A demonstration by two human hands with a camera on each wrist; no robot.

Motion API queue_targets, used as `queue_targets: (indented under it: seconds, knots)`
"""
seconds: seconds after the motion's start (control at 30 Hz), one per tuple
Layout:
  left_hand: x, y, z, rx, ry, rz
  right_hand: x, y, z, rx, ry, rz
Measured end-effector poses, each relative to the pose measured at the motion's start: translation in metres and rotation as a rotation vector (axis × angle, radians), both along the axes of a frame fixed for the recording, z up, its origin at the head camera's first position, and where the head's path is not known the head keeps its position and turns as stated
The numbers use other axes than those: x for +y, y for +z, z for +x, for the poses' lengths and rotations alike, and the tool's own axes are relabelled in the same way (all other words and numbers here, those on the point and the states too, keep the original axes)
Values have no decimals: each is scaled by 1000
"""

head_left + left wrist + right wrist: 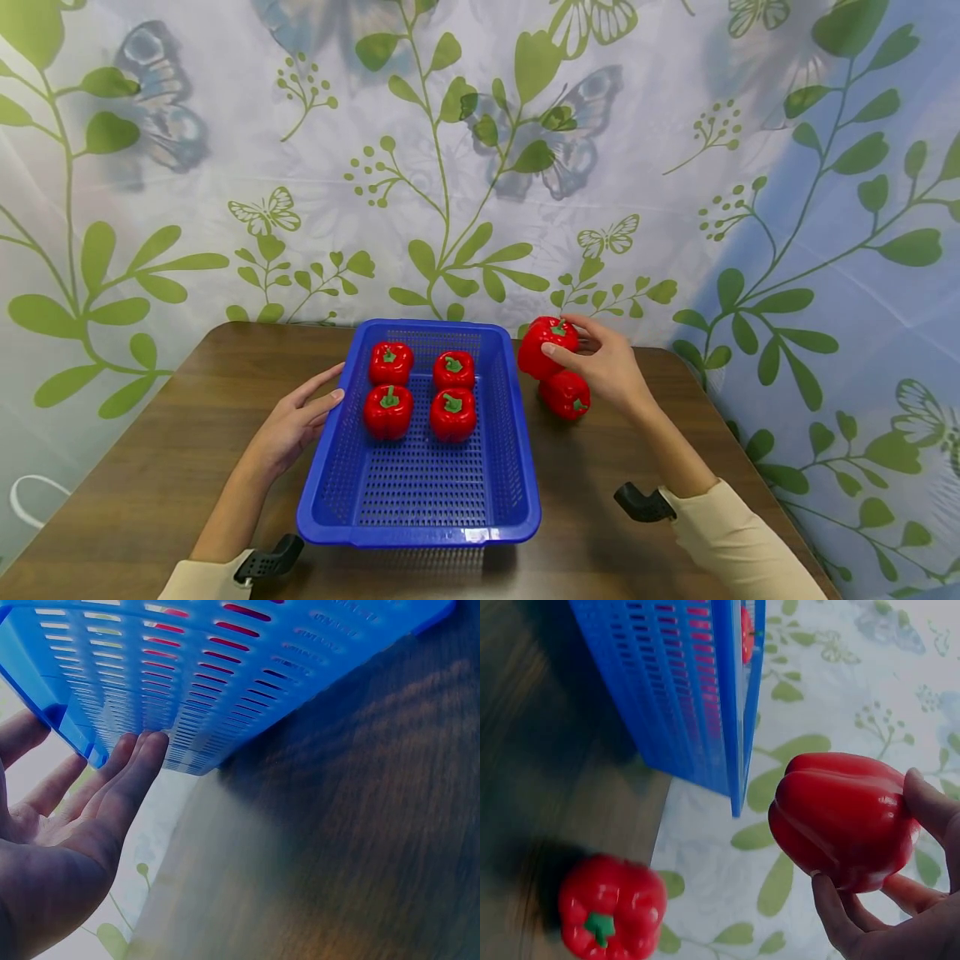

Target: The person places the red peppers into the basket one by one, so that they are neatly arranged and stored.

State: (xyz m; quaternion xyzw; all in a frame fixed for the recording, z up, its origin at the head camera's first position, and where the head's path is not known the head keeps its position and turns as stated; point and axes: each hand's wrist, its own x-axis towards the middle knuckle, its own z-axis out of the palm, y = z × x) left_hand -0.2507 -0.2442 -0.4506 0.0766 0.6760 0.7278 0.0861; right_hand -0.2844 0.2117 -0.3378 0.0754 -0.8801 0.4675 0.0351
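Note:
A blue perforated basket (420, 537) stands on the table, holding several red bell peppers (387, 412) with green stems in two rows toward its far end. My right hand (607, 367) grips another red bell pepper (844, 821) between thumb and fingers, raised beside the basket's right wall. Below it, one more red bell pepper (613, 909) lies on the table, its stem tilted toward the near right in the head view. At the basket's left side, my left hand (294, 423) touches the rim with fairly straight fingers; in the left wrist view those fingers (131, 791) lie against the slotted wall.
The brown wooden table (600, 550) reaches back to a hanging cloth (480, 167) printed with green leaves and butterflies. Black straps (645, 503) sit at both wrists. A white loop (33, 500) shows off the table's left edge.

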Motion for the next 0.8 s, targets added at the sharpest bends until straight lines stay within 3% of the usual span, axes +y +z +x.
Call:
queue_targets:
  seconds: [0.37,0.8]
  knots:
    - [1,0,-1,-9,6,-2,-40,-4,9,32,57,-23]
    - [0,1,-2,-16,12,-13,-83,-1,19,32,186,-4]
